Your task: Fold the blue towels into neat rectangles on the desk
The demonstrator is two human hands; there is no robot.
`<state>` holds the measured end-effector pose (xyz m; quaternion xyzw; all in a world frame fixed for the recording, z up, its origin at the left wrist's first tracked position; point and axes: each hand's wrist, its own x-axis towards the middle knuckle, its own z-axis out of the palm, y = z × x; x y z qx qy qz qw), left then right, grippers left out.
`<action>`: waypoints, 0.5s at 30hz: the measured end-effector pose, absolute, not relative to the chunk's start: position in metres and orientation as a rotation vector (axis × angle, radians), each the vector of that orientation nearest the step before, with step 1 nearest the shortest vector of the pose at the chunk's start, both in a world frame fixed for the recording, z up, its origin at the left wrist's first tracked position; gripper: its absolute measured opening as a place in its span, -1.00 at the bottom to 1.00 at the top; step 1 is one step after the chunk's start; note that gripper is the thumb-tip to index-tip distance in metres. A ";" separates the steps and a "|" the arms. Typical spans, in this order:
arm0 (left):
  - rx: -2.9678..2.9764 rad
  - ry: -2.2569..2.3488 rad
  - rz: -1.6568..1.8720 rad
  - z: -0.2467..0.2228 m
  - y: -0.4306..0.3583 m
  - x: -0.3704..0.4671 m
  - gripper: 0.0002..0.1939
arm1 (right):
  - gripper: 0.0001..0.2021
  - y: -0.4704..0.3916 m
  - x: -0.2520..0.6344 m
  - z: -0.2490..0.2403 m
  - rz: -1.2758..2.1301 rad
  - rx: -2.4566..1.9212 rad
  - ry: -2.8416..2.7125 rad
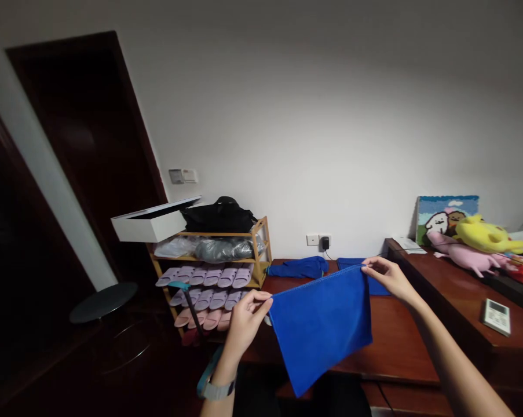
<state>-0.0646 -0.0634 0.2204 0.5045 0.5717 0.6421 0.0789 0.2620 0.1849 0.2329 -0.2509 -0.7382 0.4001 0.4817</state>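
Note:
A blue cloth [324, 324] hangs spread out in the air between my two hands, its stitched top edge slanting up to the right. My left hand [249, 317] pinches its upper left corner between thumb and fingers. At the upper right corner, my right hand [389, 278] grips the edge the same way. The lower part of the cloth dangles free above the brown table [402, 336]. Behind it, a crumpled blue cloth [298, 267] lies near the wall, and a flat blue cloth [378, 287] is partly hidden by the held one and my right hand.
A wooden rack [261, 260] to the left carries several slippers [209, 275], a black bag [222, 215] and a white box [143, 227]. On the raised surface at right are plush toys [482, 234] and a white remote [496, 317]. A round stool [103, 301] stands far left.

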 end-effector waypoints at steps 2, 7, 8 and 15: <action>1.520 1.703 1.922 0.222 -0.058 -0.062 -0.71 | -0.49 0.179 0.272 0.231 0.998 -0.613 -1.768; 1.539 1.660 1.875 0.223 -0.048 -0.069 -0.71 | -0.57 0.160 0.293 0.222 1.029 -0.643 -1.778; 1.544 1.656 1.862 0.223 -0.047 -0.070 -0.71 | -0.60 0.156 0.296 0.220 1.025 -0.644 -1.787; 1.547 1.647 1.773 0.235 -0.057 -0.065 -0.71 | -0.64 0.132 0.312 0.209 0.988 -0.695 -1.765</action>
